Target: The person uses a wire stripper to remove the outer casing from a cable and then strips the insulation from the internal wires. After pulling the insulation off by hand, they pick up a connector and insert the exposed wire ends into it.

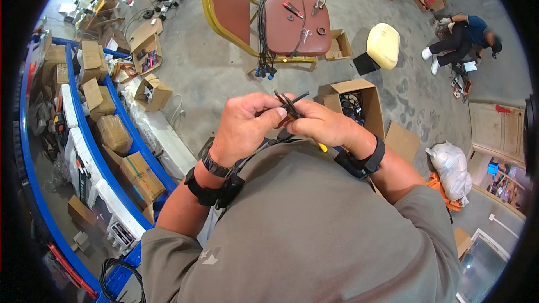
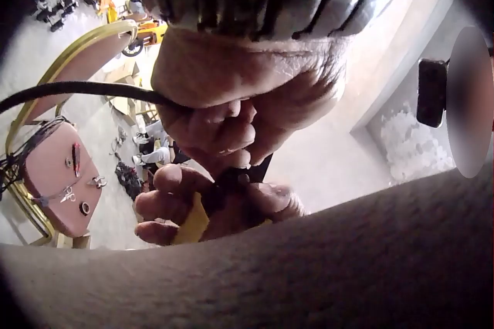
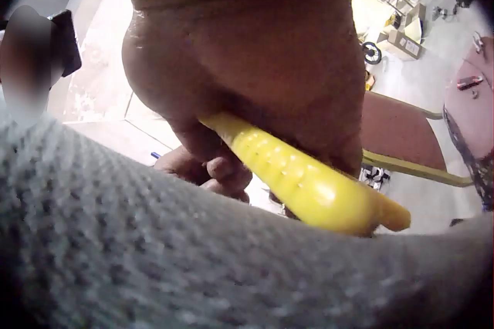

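Note:
Both hands meet in front of the chest in the head view. My left hand (image 1: 244,120) pinches a black cable (image 1: 289,102) between thumb and fingers, and the cable (image 2: 81,88) runs out past that hand in the left wrist view. My right hand (image 1: 325,125) grips yellow-handled pliers, with one handle end (image 1: 323,147) showing below the palm. The yellow handle (image 3: 297,178) crosses under the palm in the right wrist view. Fingers mostly hide the head of the pliers, close against the cable.
A red-brown chair (image 1: 275,8) ahead bears scissors (image 1: 306,34), a red-handled tool (image 1: 292,9), a black ring (image 1: 321,31) and hanging cables (image 1: 262,28). An open carton (image 1: 373,101) of cables stands right, near a yellow stool (image 1: 384,45). Blue shelving (image 1: 120,115) fills the left. A person (image 1: 469,33) sits far right.

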Tool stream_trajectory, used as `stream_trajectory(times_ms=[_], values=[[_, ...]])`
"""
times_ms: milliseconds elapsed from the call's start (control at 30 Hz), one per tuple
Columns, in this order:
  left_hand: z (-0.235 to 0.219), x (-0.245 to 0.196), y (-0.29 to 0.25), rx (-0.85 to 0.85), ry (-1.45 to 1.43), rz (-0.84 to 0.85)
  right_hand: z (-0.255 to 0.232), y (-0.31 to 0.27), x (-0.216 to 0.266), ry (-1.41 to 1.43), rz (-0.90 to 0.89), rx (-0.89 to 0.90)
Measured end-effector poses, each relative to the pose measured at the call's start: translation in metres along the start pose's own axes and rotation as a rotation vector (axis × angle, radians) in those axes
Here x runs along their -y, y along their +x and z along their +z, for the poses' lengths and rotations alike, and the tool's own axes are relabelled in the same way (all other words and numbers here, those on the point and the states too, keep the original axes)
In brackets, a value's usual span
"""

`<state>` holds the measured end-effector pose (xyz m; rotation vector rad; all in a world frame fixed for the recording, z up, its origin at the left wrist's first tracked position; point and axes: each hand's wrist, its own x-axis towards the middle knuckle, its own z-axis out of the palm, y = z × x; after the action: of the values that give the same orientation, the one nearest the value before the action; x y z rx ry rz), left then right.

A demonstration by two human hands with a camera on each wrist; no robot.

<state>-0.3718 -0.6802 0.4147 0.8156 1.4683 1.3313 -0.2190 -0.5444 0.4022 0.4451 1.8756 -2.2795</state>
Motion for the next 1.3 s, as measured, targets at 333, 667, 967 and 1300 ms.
stream_trajectory(times_ms=[333,667,967,1300], values=[[-0.004,-0.001,-0.003,-0.02,0.125,-0.03,0.01,-0.001,0.002,-0.699,-0.215,-0.299],[-0.008,0.007,-0.004,-0.018,-0.044,-0.048,0.007,-0.002,0.017,-0.206,-0.179,-0.246],[-0.01,0.007,-0.011,0.039,0.052,-0.028,0.0,-0.001,0.014,-0.258,-0.277,-0.128],[-0.03,0.023,-0.019,0.097,0.148,-0.046,0.003,-0.004,0.021,-0.087,-0.204,-0.02]])
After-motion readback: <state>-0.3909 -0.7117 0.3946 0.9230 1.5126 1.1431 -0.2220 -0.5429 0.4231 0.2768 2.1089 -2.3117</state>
